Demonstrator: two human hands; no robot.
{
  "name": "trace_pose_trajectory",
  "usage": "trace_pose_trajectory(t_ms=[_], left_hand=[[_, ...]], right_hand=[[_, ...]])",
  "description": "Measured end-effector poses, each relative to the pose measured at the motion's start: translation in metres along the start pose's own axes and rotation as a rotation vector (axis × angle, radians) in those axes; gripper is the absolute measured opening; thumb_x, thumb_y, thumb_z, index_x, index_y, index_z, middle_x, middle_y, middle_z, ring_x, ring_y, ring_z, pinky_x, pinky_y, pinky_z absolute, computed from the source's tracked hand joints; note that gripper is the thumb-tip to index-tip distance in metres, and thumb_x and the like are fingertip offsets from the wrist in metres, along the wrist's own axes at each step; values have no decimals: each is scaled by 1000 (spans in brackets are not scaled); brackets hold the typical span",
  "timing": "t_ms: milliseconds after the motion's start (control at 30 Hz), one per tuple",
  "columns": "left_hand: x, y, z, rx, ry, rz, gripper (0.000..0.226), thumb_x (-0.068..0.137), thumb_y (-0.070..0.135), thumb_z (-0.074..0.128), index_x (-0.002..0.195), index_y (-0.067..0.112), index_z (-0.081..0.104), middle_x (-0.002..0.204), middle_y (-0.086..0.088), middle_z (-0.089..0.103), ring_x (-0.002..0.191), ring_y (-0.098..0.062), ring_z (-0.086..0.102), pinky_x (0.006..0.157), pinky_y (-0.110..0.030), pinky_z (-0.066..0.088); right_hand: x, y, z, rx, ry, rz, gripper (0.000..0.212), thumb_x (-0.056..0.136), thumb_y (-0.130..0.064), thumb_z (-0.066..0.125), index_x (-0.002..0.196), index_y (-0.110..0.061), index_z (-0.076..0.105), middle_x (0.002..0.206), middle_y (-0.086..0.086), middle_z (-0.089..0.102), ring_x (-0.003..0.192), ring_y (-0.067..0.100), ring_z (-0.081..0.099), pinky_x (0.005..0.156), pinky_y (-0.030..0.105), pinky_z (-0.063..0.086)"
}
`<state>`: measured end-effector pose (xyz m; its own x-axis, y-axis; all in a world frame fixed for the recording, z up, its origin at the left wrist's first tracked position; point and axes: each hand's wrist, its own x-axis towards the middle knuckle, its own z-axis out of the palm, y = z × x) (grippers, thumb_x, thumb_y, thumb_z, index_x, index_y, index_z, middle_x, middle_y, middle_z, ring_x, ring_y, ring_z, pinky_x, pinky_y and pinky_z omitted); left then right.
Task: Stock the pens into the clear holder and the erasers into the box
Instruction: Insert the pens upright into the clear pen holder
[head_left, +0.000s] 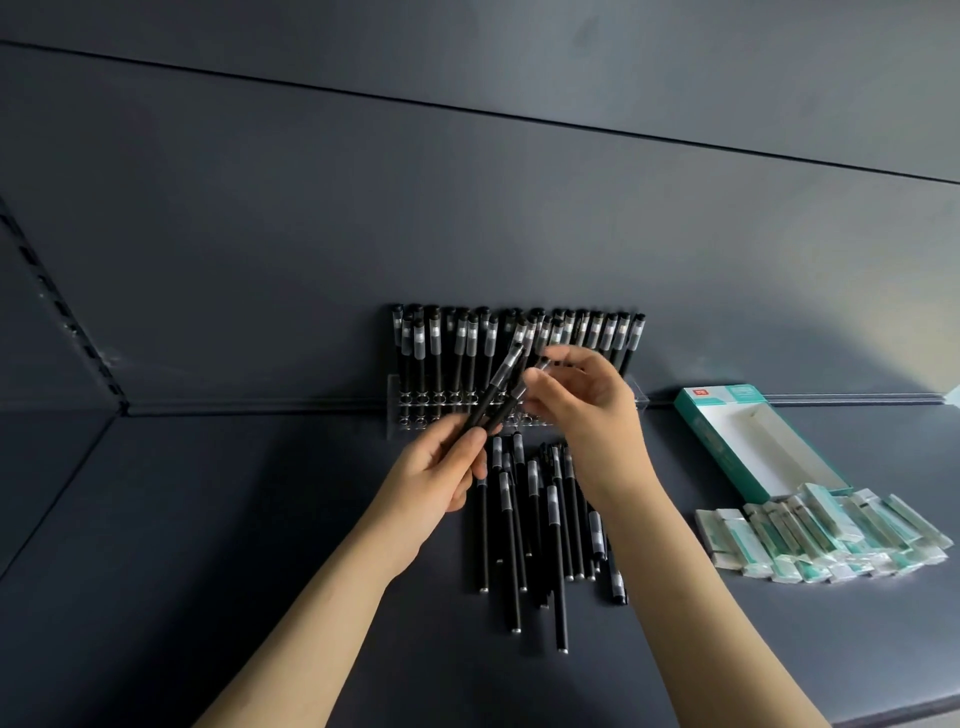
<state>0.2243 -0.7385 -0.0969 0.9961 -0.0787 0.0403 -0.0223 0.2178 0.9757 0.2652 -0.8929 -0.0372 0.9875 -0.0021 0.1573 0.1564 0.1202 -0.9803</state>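
A clear holder (405, 410) stands against the back wall of a dark shelf, with several black pens (436, 353) upright in it. Loose black pens (558, 561) lie in a pile in front of it. My left hand (447, 467) grips two black pens (496, 387) that point up and to the right, in front of the holder. My right hand (582, 400) pinches the upper end of one of them with thumb and fingertips. To the right lies an open teal and white box (706, 441), nothing visible in it, and a heap of wrapped erasers (826, 535) beside its near end.
The dark shelf (260, 519) has a back wall and a slotted upright rail (67, 322) at the left. Its front edge (904, 709) shows at the lower right.
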Motion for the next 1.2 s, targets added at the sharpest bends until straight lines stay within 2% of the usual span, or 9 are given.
trace_pose_trajectory(t_ms=[100,200,367,500,667,800,933,1067,1200], left_hand=[[1,1,-1,-17,51,-17,19,99,25,50,110,21,66,67,3,52,51,-9,28,49,-24,20],[3,-1,-5,36,102,-29,22,100,30,49,106,24,69,62,5,41,49,-7,25,46,-21,20],[5,-2,-6,62,144,-67,28,102,34,45,105,21,69,59,6,27,48,-8,19,43,-21,18],[7,-3,-4,76,154,-94,30,102,36,43,103,16,66,58,7,28,47,-8,19,43,-22,16],[7,-4,-5,71,195,-128,21,102,34,44,95,16,51,56,9,34,45,-6,22,41,-20,20],[7,-3,-7,67,194,-105,20,102,33,45,92,16,49,57,7,34,46,-7,22,42,-21,20],[8,-3,-7,72,177,-58,20,102,31,47,90,16,51,59,7,38,46,-7,23,44,-22,19],[9,-1,-8,73,179,-33,20,102,28,46,93,12,52,60,7,43,45,-6,24,45,-21,18],[9,-1,-7,52,177,-36,23,103,28,43,100,6,51,56,7,38,45,-6,22,45,-25,15]], right_hand=[[5,-3,-12,93,137,-63,17,89,0,67,101,-10,60,81,5,69,72,16,65,76,29,56],[15,-8,-30,116,316,-147,17,91,1,64,99,-13,59,87,9,67,76,18,63,79,32,55],[26,-10,-49,-174,464,-343,19,91,-4,58,103,-19,57,90,5,67,79,13,66,83,36,54],[30,-9,-44,-334,427,-427,21,93,-9,59,108,-23,56,102,8,68,84,13,66,75,21,50],[34,-5,-36,-452,412,-447,20,94,-8,59,106,-24,57,91,-17,62,79,-5,63,71,8,46],[37,-2,-36,-492,396,-434,21,94,-7,59,103,-25,57,89,-21,60,77,-10,61,69,5,44],[43,5,-37,-564,347,-407,18,93,-6,62,109,-14,63,89,-20,61,76,-9,60,69,3,42],[50,13,-36,-687,284,-452,26,90,-3,65,115,-11,68,100,0,66,78,-2,62,71,2,41],[55,19,-37,-752,226,-468,33,91,-6,66,124,-8,66,106,-1,61,75,4,61,78,5,47]])
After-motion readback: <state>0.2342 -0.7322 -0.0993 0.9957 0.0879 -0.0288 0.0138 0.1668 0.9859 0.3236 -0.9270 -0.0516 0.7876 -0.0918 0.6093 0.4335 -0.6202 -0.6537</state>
